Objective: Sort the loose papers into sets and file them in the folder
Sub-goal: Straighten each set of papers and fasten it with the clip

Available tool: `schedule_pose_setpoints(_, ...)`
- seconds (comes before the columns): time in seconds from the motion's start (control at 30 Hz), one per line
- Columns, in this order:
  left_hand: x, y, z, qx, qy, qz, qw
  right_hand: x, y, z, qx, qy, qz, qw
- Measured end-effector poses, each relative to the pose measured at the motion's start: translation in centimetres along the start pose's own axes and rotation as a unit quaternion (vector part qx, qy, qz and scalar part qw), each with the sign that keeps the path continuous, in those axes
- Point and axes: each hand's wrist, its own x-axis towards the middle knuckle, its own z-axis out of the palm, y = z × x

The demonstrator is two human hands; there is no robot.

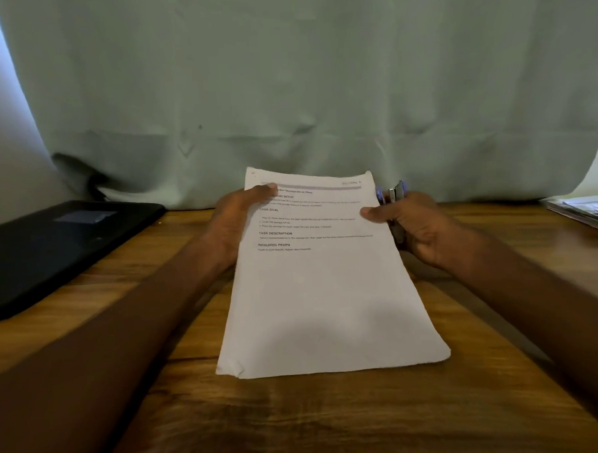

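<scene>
A set of white printed papers (324, 280) is at the middle of the wooden table (333, 413), its near edge low over or on the wood and its far end lifted between the person's two hands. The top sheet carries headings and short lines of text on its upper half, while the lower half is blank. The left hand (235, 222) grips the far left edge, thumb pressed on the top sheet near the corner and fingers hidden beneath. The right hand (417, 228) pinches the right edge with its thumb on the page, and its curled fingers also hold a stapler (394, 196) with purple and metal parts, just beside the paper. A black folder (52, 250) lies closed on the table's left side, well apart from the set. More loose papers (588, 212) are stacked at the table's far right edge. A pale green cloth (302, 89) hangs behind the table.
</scene>
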Motion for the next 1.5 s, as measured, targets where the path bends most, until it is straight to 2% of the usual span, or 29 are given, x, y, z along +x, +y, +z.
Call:
schedule_pose_setpoints(0.1, 0.3, 0.3, -0.8, 0.090, 0.054, 0.047, 0.993, 0.0, -0.2, -0.1, -0.013, -0.008, -0.032, 0.999)
schedule_pose_setpoints(0.2, 0.6, 0.5, -1.9, 0.122, 0.093, 0.043, 0.987, 0.0, -0.1, 0.2, -0.020, -0.013, -0.038, 0.999)
schedule_pose_setpoints(0.37, 0.4, 0.6, -1.3, 0.062, 0.095, 0.062, 0.992, -0.2, 0.1, 0.5, 0.012, -0.010, -0.040, 0.999)
schedule_pose_setpoints(0.5, 0.2, 1.8, -1.7, 0.026, 0.125, 0.089, 0.988, -1.2, -0.2, 0.1, -0.089, -0.087, 0.046, 0.991)
schedule_pose_setpoints(0.57, 0.0, 2.3, -2.3, 0.011, 0.125, 0.073, 0.989, -1.3, 0.1, 0.3, -0.103, -0.102, 0.057, 0.988)
schedule_pose_setpoints(0.63, -0.2, 2.3, -2.6, 0.005, 0.120, 0.053, 0.991, -1.4, 0.2, 0.6, -0.092, -0.084, 0.050, 0.991)
schedule_pose_setpoints(0.77, -0.1, 2.2, -2.4, 0.014, 0.132, 0.055, 0.990, -1.0, 0.2, 0.5, -0.045, -0.067, 0.002, 0.997)
schedule_pose_setpoints(1.0, 0.1, 2.0, -2.5, 0.011, 0.124, 0.045, 0.991, -0.3, 0.7, 0.2, -0.018, -0.061, -0.011, 0.998)
schedule_pose_setpoints(1.17, 0.3, 2.1, -3.0, -0.012, 0.089, 0.038, 0.995, -0.6, 0.4, 0.4, 0.006, -0.039, 0.003, 0.999)
schedule_pose_setpoints(1.37, 0.5, 1.8, -2.8, -0.009, 0.132, 0.077, 0.988, -0.7, 0.4, 0.3, -0.023, -0.047, 0.002, 0.999)
schedule_pose_setpoints(1.43, 0.6, 1.8, -2.9, -0.013, 0.116, 0.063, 0.991, -0.6, 0.6, 0.6, -0.012, -0.034, 0.009, 0.999)
schedule_pose_setpoints(1.5, 0.2, 1.8, -2.7, 0.019, 0.060, 0.031, 0.998, -0.6, 0.7, 0.8, 0.044, -0.013, 0.012, 0.999)
